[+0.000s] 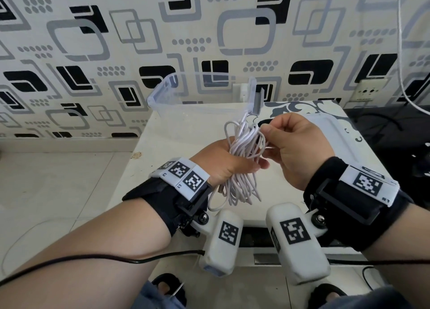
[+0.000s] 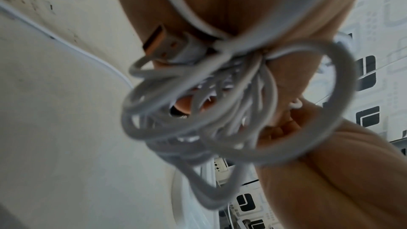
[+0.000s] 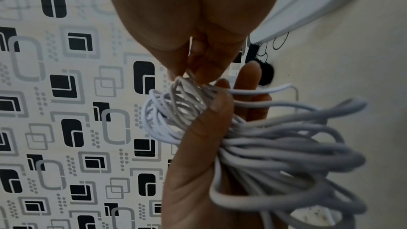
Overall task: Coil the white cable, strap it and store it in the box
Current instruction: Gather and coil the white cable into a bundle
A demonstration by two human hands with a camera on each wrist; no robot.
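Left hand (image 1: 223, 162) is gripping the thin white round cable (image 1: 244, 159), bunched into a loose elongated hank, around its middle, thumb across the strands. Right hand (image 1: 295, 143) is pinching the top of the bundle between thumb and fingertips; looks like it's tucking a strand or starting the tie, can't tell which. No strap clearly visible; something dark is peeking out by the right fingertips in the head view, can't identify it.

The bundle is hanging in the air above the pale tabletop (image 1: 290, 192), in front of the clear plastic storage box (image 1: 162, 92), which is sitting open at the far edge of the table. Nothing of the cable is in the box yet.

Cable look: many uneven loops, splaying out below the left palm, one loop drooping lower than the rest. A silver USB-A plug (image 2: 158, 44) is lying against the left palm in the left wrist view, its lead running back into the bundle.

For this step, my read:
- left hand should be squeezing the waist tight so the loops aren't slipping
- gather the drooping loop in before binding
- bind at the middle, next to the left thumb
- keep the plug flat against the bundle, no sharp bend at its neck
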